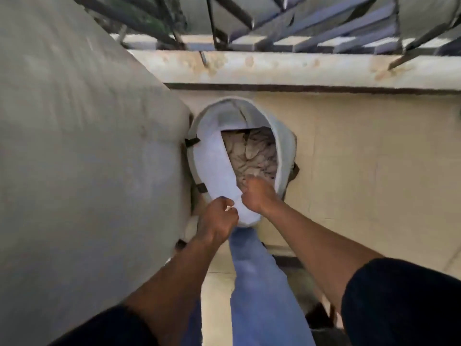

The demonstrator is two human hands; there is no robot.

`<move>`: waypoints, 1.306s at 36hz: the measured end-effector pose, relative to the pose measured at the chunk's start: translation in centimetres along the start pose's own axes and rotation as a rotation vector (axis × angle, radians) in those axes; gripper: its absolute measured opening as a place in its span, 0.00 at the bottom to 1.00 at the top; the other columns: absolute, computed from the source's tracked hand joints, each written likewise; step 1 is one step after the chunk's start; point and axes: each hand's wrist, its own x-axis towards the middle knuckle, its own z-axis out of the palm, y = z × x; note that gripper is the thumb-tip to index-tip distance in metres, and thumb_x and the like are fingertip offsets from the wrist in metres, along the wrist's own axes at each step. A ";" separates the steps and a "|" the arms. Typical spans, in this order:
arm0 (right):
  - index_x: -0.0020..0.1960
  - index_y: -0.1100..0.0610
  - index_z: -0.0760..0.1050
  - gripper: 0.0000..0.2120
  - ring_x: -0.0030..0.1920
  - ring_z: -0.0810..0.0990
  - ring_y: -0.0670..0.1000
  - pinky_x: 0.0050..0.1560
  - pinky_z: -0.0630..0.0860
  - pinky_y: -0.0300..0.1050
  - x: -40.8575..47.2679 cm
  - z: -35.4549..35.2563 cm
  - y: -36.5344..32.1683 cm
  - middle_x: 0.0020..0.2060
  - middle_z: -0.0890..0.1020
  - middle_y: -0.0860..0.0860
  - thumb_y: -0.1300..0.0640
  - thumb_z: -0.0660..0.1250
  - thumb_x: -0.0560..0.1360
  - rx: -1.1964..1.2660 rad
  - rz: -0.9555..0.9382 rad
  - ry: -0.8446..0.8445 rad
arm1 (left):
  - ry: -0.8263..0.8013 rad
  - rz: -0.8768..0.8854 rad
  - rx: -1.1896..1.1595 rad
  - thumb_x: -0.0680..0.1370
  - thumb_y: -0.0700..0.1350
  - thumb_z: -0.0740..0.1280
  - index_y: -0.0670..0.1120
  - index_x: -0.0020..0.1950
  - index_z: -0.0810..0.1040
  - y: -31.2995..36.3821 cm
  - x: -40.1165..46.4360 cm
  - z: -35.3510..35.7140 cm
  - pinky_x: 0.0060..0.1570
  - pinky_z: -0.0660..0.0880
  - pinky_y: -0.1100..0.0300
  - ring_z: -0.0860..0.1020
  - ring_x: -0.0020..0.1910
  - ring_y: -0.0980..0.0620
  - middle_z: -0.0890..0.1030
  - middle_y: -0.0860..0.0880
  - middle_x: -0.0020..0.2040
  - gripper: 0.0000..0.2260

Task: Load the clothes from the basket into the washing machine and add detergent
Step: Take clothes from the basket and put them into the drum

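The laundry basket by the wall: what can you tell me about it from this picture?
The laundry basket is a soft, pale grey fabric tub with a white lining and dark strap handles on its sides. It stands on the floor between a large grey covered appliance and the cream wall, mouth open. Crumpled beige clothes lie inside. The left hand pinches its near rim; the right hand reaches in at the clothes.

Both hands, left hand (217,218) and right hand (257,196), grip the basket (214,166) rim (clothes (252,153) inside)
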 end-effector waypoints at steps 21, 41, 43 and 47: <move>0.76 0.60 0.65 0.35 0.68 0.70 0.65 0.59 0.77 0.57 16.9 6.2 6.9 0.72 0.63 0.63 0.45 0.71 0.76 -0.626 0.214 -0.024 | 0.010 -0.062 0.017 0.81 0.46 0.66 0.51 0.63 0.81 -4.7 10.3 2.6 0.63 0.72 0.59 0.78 0.62 0.50 0.81 0.51 0.63 0.11; 0.44 0.55 0.74 0.13 0.49 0.79 0.60 0.46 0.71 0.50 0.9 1.7 1.3 0.46 0.82 0.59 0.47 0.65 0.82 0.022 -0.146 0.095 | 0.059 -0.039 0.011 0.83 0.40 0.60 0.48 0.74 0.69 -1.3 3.5 -0.3 0.54 0.69 0.60 0.76 0.59 0.47 0.77 0.49 0.61 0.19; 0.39 0.54 0.71 0.14 0.43 0.78 0.57 0.41 0.67 0.47 -2.5 1.1 0.9 0.40 0.80 0.56 0.49 0.66 0.81 0.094 -0.154 0.145 | 0.074 -0.028 -0.005 0.83 0.40 0.59 0.49 0.76 0.67 -0.3 2.1 -0.4 0.59 0.71 0.58 0.76 0.64 0.45 0.77 0.47 0.66 0.20; 0.30 0.52 0.67 0.16 0.28 0.70 0.45 0.31 0.63 0.40 -9.4 -0.5 -0.3 0.25 0.70 0.46 0.56 0.64 0.76 0.371 -0.258 0.232 | 0.060 0.029 -0.023 0.81 0.38 0.59 0.51 0.74 0.70 1.5 -0.7 -0.6 0.64 0.71 0.58 0.75 0.68 0.45 0.77 0.48 0.69 0.22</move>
